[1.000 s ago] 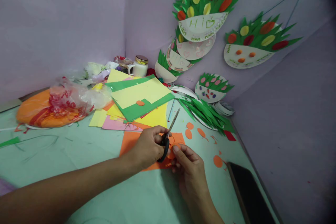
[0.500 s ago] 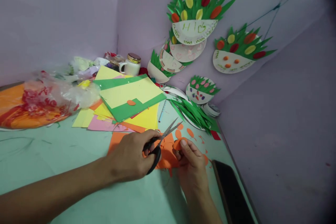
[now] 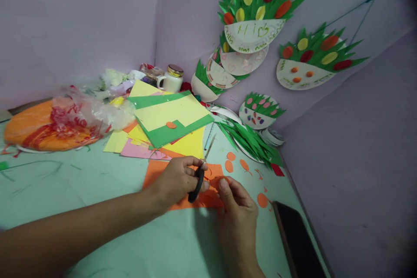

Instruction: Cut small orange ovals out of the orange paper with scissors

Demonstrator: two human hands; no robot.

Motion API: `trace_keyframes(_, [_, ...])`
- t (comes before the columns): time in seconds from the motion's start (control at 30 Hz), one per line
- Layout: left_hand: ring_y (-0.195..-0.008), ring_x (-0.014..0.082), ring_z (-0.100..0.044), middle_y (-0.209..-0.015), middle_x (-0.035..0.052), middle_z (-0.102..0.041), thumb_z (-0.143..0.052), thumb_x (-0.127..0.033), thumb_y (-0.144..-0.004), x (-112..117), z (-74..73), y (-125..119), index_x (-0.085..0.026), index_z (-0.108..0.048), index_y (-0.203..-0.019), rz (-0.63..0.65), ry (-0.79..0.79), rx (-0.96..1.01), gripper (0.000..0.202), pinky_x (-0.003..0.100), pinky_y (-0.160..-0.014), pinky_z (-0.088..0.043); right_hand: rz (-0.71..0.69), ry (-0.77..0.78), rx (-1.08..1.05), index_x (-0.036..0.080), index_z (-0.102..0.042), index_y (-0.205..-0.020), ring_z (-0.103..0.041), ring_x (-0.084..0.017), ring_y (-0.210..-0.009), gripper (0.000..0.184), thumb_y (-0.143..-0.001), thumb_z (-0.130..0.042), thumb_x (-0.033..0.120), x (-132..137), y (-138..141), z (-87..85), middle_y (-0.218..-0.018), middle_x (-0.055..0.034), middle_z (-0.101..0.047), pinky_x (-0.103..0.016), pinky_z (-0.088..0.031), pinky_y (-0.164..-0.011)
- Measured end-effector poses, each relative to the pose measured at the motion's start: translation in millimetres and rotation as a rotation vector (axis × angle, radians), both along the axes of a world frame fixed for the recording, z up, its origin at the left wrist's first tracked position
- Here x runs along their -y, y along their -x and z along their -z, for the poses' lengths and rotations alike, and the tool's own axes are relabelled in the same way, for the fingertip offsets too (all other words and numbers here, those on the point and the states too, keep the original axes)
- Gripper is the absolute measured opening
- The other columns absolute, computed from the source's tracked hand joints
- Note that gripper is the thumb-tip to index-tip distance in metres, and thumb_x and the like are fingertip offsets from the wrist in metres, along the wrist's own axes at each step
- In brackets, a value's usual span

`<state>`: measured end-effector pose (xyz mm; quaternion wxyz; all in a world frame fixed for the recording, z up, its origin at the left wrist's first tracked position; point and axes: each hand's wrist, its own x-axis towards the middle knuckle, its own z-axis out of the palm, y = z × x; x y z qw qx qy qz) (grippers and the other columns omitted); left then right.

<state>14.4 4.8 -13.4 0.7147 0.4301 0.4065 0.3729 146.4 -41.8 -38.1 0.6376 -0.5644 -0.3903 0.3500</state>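
Note:
My left hand (image 3: 180,179) is closed round the black handles of a pair of scissors (image 3: 196,186), whose blades point up and away, seen nearly edge-on. Between thumb and fingers, my right hand (image 3: 240,208) pinches a small orange paper cutout (image 3: 216,181). The two hands are close together over an orange paper sheet (image 3: 152,174) on the table. Several loose orange ovals (image 3: 229,166) and thin scraps lie beyond my right hand. A rounder orange cutout (image 3: 262,200) sits to its right.
Coloured paper sheets (image 3: 169,113) are stacked behind my hands. Green paper strips (image 3: 247,141) lie at the back right, and a dark phone (image 3: 298,239) at the right edge. A mug (image 3: 172,80) and an orange plastic-wrapped bundle (image 3: 32,126) stand further back. Decorated paper plates (image 3: 254,37) hang on the wall.
The scissors have turned from spread blades to a nearly edge-on, upright view. My left hand has rotated and come closer to my right. The whole view has shifted slightly.

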Motion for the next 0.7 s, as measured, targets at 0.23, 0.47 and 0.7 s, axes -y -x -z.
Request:
trace_keyframes(0.23, [-0.037,0.0051,-0.048,-0.049,-0.0042,-0.056,-0.066,-0.022,-0.057,-5,-6.0,10,-0.014,-0.056,-0.078,0.181,0.25,0.149,0.024,0.015,-0.035,-0.022,0.103,-0.755,1.156,0.026,-0.068,-0.084,-0.059,-0.016,-0.078,0.028,-0.071,-0.063,0.003,7,-14,0.9,-0.086,-0.0022,-0.062,-0.031,-0.051,-0.067])
trace_keyframes(0.47, [-0.037,0.0052,-0.049,-0.049,-0.005,-0.057,-0.062,-0.011,-0.049,-8,-13.7,18,-0.015,-0.057,-0.08,0.253,0.301,0.083,0.032,0.015,-0.041,-0.032,-0.032,-0.883,1.293,0.022,-0.067,-0.081,-0.056,-0.014,-0.076,0.021,-0.073,-0.062,0.004,5,-14,-9.7,-0.085,-0.0028,-0.062,-0.037,-0.051,-0.081])
trace_keyframes(0.7, [-0.044,0.0073,-0.048,-0.048,-0.0062,-0.055,-0.063,-0.009,-0.05,-8,-16.9,18,-0.014,-0.056,-0.084,0.1,0.031,-0.038,0.035,0.019,-0.045,-0.038,0.045,-0.619,0.909,0.023,-0.065,-0.092,-0.061,-0.018,-0.082,0.03,-0.072,-0.057,0.002,3,-11,0.6,-0.09,-0.0058,-0.063,-0.037,-0.051,-0.076])
